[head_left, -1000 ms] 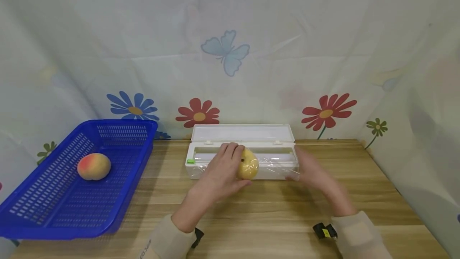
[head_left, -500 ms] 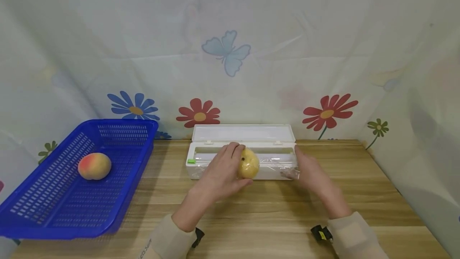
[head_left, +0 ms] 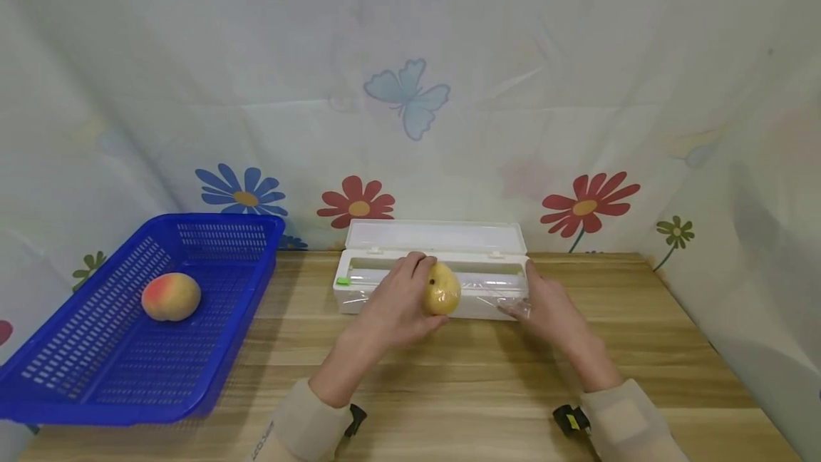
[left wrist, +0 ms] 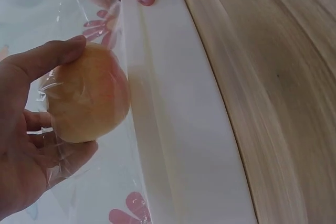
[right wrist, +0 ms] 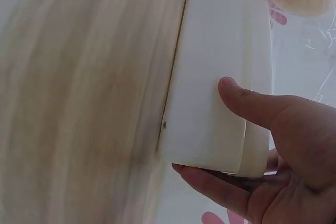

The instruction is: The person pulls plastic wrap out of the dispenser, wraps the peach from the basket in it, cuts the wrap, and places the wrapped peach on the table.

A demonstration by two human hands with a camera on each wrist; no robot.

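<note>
My left hand (head_left: 398,305) holds a yellow peach (head_left: 443,289) with clear film over it, in front of the white cling film dispenser (head_left: 477,303). The left wrist view shows the thumb on one side of the peach (left wrist: 92,95), fingers on the other, and a pink blush facing the box. At the dispenser's right end, my right hand (head_left: 556,312) grips the box. In the right wrist view its thumb presses the front of the dispenser (right wrist: 210,93) and its fingers lie along the end. The lid (head_left: 436,235) stands raised behind a white film roll (head_left: 490,280).
A blue plastic basket (head_left: 214,376) stands at the left with another peach (head_left: 171,296) in it. Under everything is a wood-grain table (head_left: 462,405). A flower-printed curtain (head_left: 410,177) closes off the back and sides. A green slider (head_left: 343,281) sits at the dispenser's left end.
My right hand, blurred a second ago at the dispenser's right end, has moved slightly left and settled around that end. The left hand and peach stay nearly in place.
</note>
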